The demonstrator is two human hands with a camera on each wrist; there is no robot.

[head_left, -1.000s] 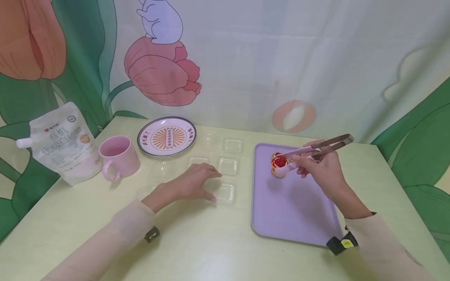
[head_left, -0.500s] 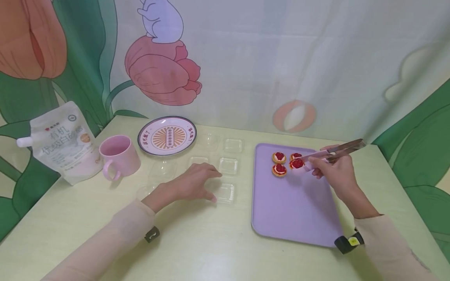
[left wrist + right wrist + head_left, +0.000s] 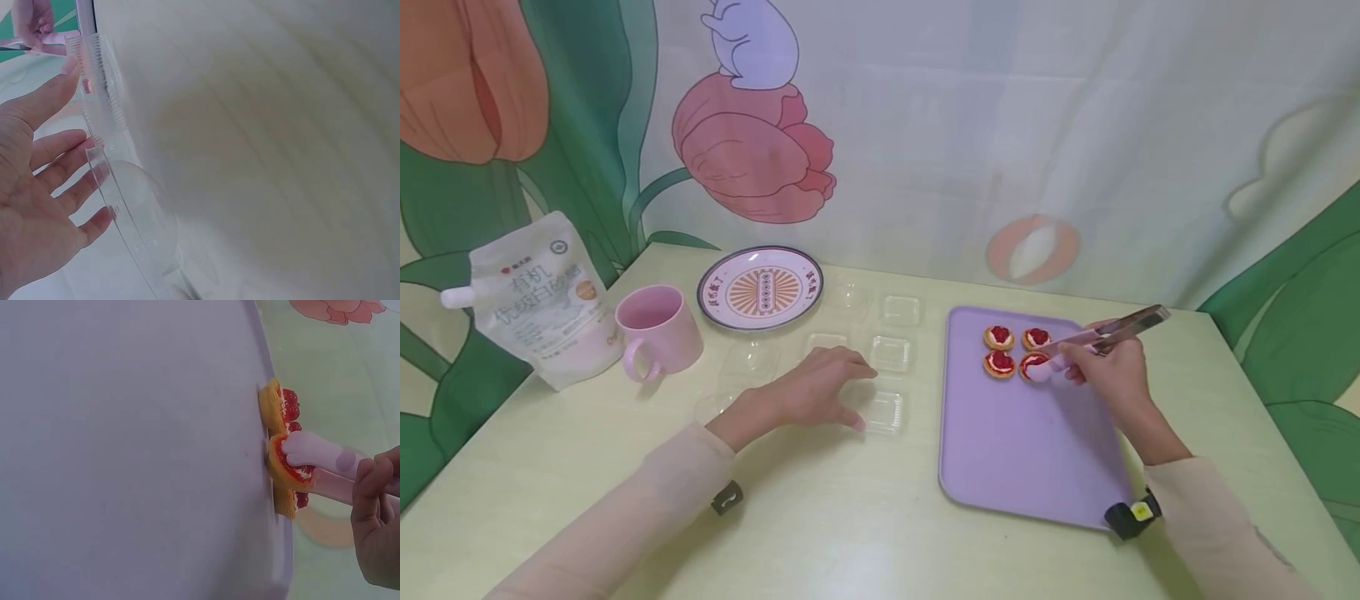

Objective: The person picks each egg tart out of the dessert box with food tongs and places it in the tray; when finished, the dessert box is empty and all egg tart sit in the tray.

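My right hand (image 3: 1116, 371) grips pink-tipped metal tongs (image 3: 1123, 327) over the purple tray (image 3: 1022, 450). Their tips are at a small red-topped tart (image 3: 1032, 363), front right in a cluster of several tarts (image 3: 999, 363) at the tray's far end. In the right wrist view one pink tip (image 3: 312, 450) covers part of that tart's top (image 3: 285, 465). My left hand (image 3: 808, 387) is over clear plastic boxes, fingers spread and slightly bent. In the left wrist view its fingertips are at the edges of a ribbed box (image 3: 103, 87) and a domed lid (image 3: 144, 206); firm contact is hard to tell.
Clear box parts (image 3: 891, 354) stand between my left hand and the tray. Farther left are a patterned plate (image 3: 715, 312), a pink mug (image 3: 673, 337) and a white spouted pouch (image 3: 542, 308). A printed curtain (image 3: 910, 150) hangs behind the table.
The tongs have carried a tart rightward from above the left-hand tarts, then lowered it to the cluster's front right. My left hand holds about the same position.
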